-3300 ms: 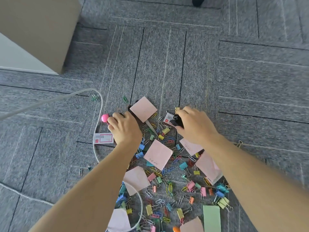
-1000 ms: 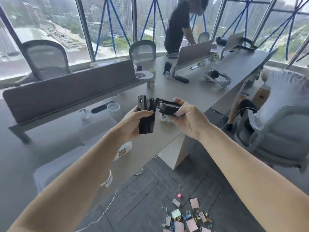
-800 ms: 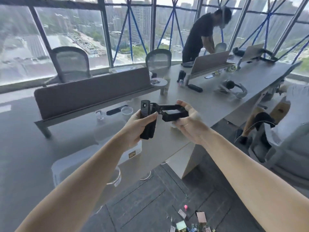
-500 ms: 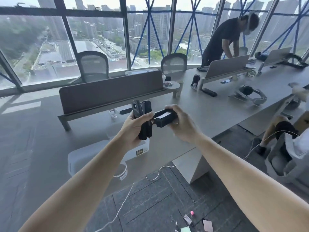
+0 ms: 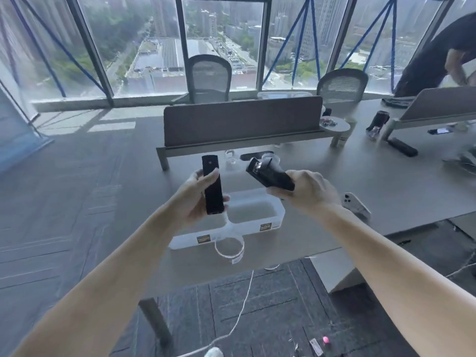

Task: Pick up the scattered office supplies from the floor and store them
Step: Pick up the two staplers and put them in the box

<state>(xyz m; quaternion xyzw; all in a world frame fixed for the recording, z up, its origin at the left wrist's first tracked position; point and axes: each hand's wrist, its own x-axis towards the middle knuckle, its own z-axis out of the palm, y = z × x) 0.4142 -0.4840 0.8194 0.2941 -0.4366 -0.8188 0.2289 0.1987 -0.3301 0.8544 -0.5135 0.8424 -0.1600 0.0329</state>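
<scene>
While left hand [image 5: 194, 200] grips bar [image 5: 212, 188], right hand [image 5: 310, 193] stapler [image 5: 269, 174], divided bin [image 5: 247, 228] lies beneath.

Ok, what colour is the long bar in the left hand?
Plain black; the head view shows the bar held upright in the left hand.

Storage box [image 5: 244, 231] on desk [image 5: 386, 181], before the divider [image 5: 242, 122].

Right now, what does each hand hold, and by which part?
Left hand grips a black bar by its lower half; right hand grips a black stapler-like piece by its rear end.
</scene>
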